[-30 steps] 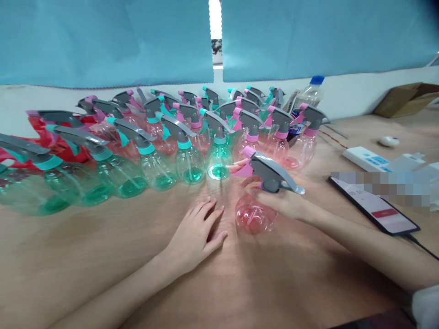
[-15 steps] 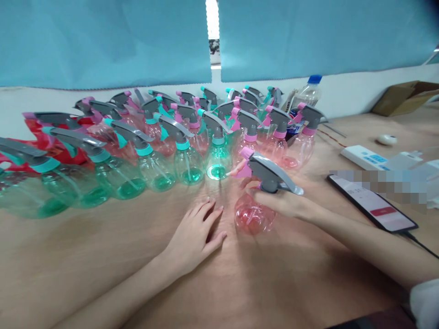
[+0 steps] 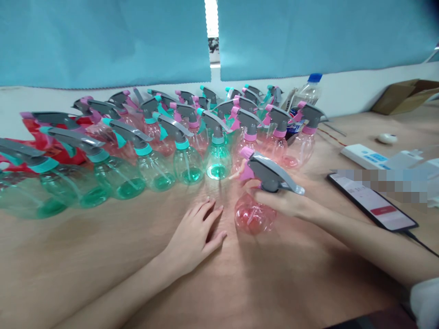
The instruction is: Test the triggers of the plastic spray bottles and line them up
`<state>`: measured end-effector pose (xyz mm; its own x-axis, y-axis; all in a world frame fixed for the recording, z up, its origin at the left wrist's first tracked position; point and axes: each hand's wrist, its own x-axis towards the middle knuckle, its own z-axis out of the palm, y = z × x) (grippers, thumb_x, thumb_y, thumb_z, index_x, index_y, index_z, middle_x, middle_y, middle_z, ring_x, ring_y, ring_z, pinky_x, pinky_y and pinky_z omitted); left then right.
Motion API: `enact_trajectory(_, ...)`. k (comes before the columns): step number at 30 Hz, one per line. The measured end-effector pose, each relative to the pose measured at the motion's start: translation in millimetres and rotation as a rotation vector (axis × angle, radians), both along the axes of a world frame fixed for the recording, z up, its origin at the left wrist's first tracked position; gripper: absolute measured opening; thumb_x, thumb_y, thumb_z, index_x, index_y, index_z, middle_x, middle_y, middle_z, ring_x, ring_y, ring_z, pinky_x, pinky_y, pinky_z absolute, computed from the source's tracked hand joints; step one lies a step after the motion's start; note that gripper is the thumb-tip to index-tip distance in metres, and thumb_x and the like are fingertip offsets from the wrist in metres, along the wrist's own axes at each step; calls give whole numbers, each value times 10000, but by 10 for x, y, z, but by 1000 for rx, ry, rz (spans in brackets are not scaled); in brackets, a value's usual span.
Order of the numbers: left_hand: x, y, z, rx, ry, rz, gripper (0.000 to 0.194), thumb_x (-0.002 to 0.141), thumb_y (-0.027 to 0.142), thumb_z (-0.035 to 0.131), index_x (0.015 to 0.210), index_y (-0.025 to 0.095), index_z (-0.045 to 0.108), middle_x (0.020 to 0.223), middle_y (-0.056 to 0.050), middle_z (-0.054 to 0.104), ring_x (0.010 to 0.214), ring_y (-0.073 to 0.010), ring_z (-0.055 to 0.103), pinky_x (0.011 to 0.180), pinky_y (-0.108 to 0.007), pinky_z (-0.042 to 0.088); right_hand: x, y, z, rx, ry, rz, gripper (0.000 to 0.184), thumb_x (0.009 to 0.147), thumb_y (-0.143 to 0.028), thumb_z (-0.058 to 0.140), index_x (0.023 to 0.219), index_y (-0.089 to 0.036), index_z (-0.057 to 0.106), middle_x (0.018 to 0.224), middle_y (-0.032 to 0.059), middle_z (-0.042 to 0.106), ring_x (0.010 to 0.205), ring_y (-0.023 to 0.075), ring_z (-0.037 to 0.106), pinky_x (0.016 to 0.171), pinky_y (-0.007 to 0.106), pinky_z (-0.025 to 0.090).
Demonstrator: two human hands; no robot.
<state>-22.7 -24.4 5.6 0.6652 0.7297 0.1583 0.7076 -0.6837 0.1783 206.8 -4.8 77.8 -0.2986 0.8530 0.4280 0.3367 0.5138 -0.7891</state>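
Observation:
My right hand [image 3: 270, 194] is wrapped round the neck of a pink spray bottle [image 3: 253, 218], just under its grey trigger head with a pink nozzle and trigger. The bottle is see-through and leans slightly; whether its base rests on the table cannot be told. To its left, my left hand [image 3: 199, 230] lies palm down on the wooden table [image 3: 113, 256], fingers spread and holding nothing. Beyond both hands stands a row of green spray bottles; the nearest green spray bottle [image 3: 217, 160] is just behind the left fingertips. Pink spray bottles [image 3: 276, 148] stand right of it.
More spray bottles and a red plastic bag [image 3: 37, 141] fill the back left. Behind the right-hand bottles is a clear bottle with a blue cap [image 3: 314, 77]. On the right lie a phone [image 3: 373, 201] on a cable, a white power strip [image 3: 363, 155] and a cardboard box [image 3: 398, 103].
Almost nothing differs. The right index finger by the trigger has shifted slightly; the held spray bottle and my left hand stay in place.

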Motion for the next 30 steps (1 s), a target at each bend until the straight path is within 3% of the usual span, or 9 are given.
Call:
enact_trajectory(4,1,0,-12,11,-7,-4,459,936,394,503,1321,145,517,1406,-167,479,1301,-332,420,1043,-527,375,4,0,-50,-81,142,79,294,657,-129,484,905,-238,598,1086,28,644,714,131,629,663,281,554)
enact_trajectory(7,-3,-2,-19,14,-9,-4,457,933,396,506,1315,145,520,1402,-168,482,1302,-330,421,1040,-525,378,-1,3,-90,-102,175,92,469,666,-123,496,1107,-250,593,1174,43,638,776,151,660,701,300,572)
enact_trajectory(12,-6,-7,-20,13,-13,-5,457,935,399,502,1315,147,520,1404,-169,480,1307,-326,418,1048,-522,372,-16,24,-120,-86,213,121,541,677,-90,504,1192,-242,571,1222,52,635,1038,194,650,812,303,569)
enact_trajectory(17,-7,0,-16,14,-25,-5,456,931,396,507,1312,147,523,1400,-168,486,1299,-329,428,1043,-526,378,-19,18,-92,-75,168,103,540,697,-101,509,1213,-248,571,1227,37,642,966,184,679,816,308,581)
enact_trajectory(23,-5,-1,-24,13,-8,-8,467,930,396,513,1318,136,522,1401,-174,484,1301,-330,425,1044,-523,377,-14,10,-99,-78,93,62,554,732,-133,545,1276,-233,529,1216,46,652,729,141,691,649,263,589)
enact_trajectory(30,-1,2,-24,19,-4,-8,470,936,396,505,1326,134,519,1395,-172,489,1297,-326,427,1042,-522,378,32,59,-214,-40,79,99,649,704,-88,553,1323,-266,471,1269,38,618,898,170,690,793,288,597)
